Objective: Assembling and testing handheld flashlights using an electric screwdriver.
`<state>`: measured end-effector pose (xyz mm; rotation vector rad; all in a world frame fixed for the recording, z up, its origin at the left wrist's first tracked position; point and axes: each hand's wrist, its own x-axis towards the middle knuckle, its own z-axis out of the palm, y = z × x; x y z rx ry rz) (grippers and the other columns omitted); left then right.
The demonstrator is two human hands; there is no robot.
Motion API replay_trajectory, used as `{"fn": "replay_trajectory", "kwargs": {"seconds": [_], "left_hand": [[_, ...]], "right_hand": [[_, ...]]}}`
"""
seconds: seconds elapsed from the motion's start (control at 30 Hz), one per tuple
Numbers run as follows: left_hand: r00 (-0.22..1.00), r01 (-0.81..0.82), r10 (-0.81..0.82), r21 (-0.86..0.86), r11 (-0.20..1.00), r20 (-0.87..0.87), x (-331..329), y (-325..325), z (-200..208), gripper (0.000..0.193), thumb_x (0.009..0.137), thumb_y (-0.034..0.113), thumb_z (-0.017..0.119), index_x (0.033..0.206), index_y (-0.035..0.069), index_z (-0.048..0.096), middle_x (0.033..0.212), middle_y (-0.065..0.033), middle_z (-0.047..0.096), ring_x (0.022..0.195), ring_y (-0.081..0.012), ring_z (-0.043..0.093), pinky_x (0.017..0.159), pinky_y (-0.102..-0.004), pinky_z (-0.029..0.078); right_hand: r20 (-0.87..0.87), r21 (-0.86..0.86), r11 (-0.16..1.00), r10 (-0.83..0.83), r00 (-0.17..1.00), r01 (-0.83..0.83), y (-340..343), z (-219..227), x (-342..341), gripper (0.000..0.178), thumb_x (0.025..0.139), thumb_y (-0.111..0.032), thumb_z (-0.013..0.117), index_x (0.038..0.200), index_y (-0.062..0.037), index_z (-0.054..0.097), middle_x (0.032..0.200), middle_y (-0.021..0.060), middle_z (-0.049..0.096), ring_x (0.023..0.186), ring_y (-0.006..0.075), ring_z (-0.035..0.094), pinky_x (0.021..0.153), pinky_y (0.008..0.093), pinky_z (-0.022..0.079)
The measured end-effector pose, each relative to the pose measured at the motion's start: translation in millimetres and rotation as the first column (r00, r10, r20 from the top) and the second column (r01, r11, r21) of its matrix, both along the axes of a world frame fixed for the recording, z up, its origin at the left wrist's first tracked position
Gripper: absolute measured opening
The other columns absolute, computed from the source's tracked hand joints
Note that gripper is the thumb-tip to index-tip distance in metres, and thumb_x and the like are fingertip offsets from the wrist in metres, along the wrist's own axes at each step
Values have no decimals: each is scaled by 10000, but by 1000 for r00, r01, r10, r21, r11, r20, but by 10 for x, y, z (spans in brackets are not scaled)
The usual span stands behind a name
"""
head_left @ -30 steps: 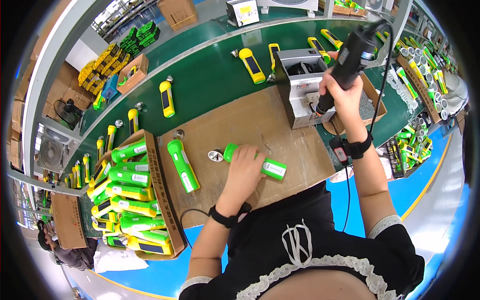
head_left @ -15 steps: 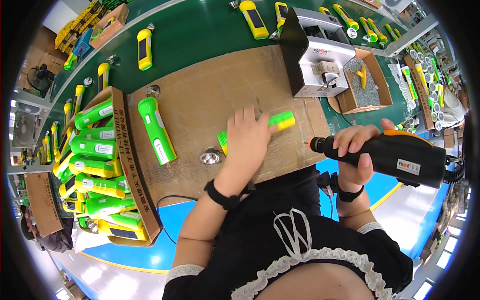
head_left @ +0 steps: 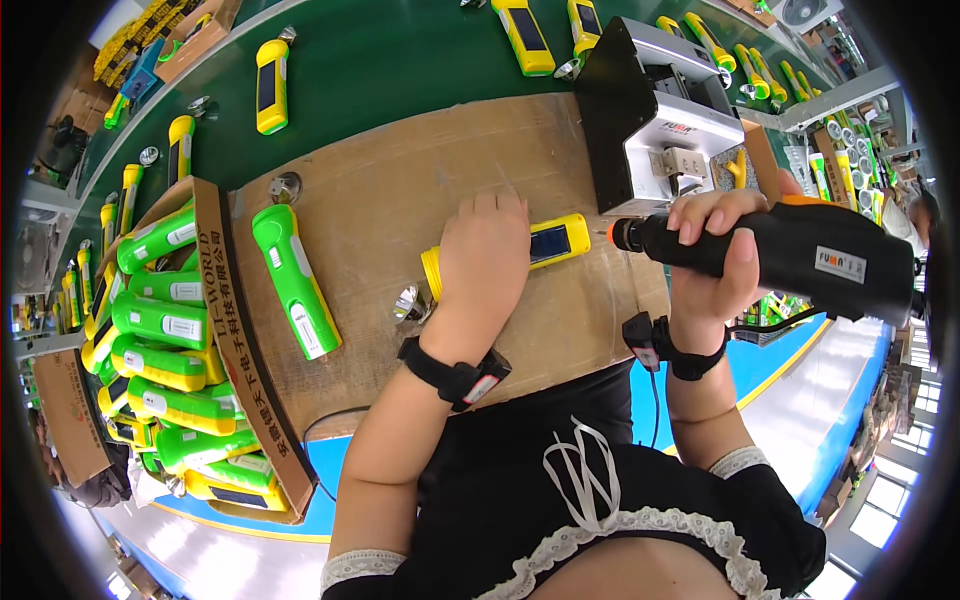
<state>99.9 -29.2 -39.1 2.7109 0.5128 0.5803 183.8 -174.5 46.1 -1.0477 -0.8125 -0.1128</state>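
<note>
My left hand (head_left: 484, 250) is wrapped over a yellow flashlight body (head_left: 568, 238) lying on the cardboard sheet, its dark solar panel facing up. The threaded head end shows at the left of the hand. Beside that end lies a shiny reflector (head_left: 410, 304). My right hand (head_left: 722, 245) grips a black electric screwdriver (head_left: 800, 252) held level. Its bit points left, just off the tail end of the flashlight; I cannot tell whether they touch. Further left a green flashlight body (head_left: 296, 282) rests on the cardboard, with another reflector (head_left: 285, 187) at its top end.
A cardboard box (head_left: 255, 370) full of green and yellow flashlight bodies stands on the left. A silver and black machine (head_left: 668, 125) is at the back right, with a small carton (head_left: 765, 160) beside it. Yellow flashlights (head_left: 271, 88) lie along the green table (head_left: 390, 60).
My left hand has rolled the flashlight over, from green side up to solar panel up. The screwdriver has risen toward the flashlight's tail end. The whole view has shifted slightly.
</note>
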Motion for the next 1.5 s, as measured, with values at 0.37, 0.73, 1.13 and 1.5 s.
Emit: {"fn": "replay_trajectory", "kwargs": {"seconds": [0.37,0.73,1.13,1.5], "left_hand": [[998,-16,18,45,999,-54,-17,-38,24,141,863,174,539,803,47,526,764,-113,545,740,-271,562,658,-371,469],[998,-22,22,1,1000,-54,-31,-29,59,135,863,164,533,801,44,520,769,-115,545,762,-277,559,679,-374,461],[991,13,-20,-52,999,-135,-61,-28,6,160,862,185,530,803,37,540,783,-113,567,784,-278,572,721,-373,459],[993,-15,11,-33,999,-116,-47,-19,-10,148,866,179,516,803,50,551,782,-117,586,749,-273,584,678,-367,472]], "right_hand": [[13,-85,996,14,1000,-13,104,-48,55,651,846,-260,565,1375,-80,232,778,43,445,608,172,495,601,363,443],[-23,-74,993,93,995,-95,190,-88,72,590,846,-200,633,1279,-78,252,761,66,497,626,189,527,636,367,481],[-23,-144,946,289,957,-289,270,-284,249,420,836,-83,600,1152,-46,327,690,79,496,556,173,490,579,329,454],[-9,-170,972,163,987,-162,259,-205,119,584,829,-77,612,1288,-32,253,720,69,505,575,171,509,609,329,470]]}}
